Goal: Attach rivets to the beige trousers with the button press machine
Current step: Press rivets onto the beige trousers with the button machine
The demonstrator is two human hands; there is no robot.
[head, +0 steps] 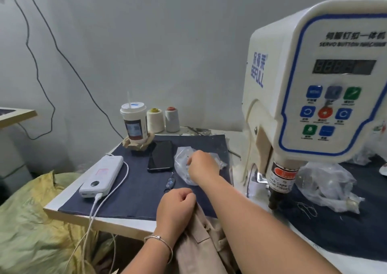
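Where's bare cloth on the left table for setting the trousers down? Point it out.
Bare patch: front of the dark cloth, bordered by the power bank, its cable and the left hand. Crowded farther back: phone, plastic bag, cup, thread cones.

1. One head-worn wide-angle view looks forward and down over the surface (134, 192), close above both forearms.
2. It faces a grey wall; the button press machine (310, 97) looms near at right, its panel slightly blurred, seemingly cropped.

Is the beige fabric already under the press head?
No: the beige trousers are bunched in the left hand at the table edge, away from the press head.
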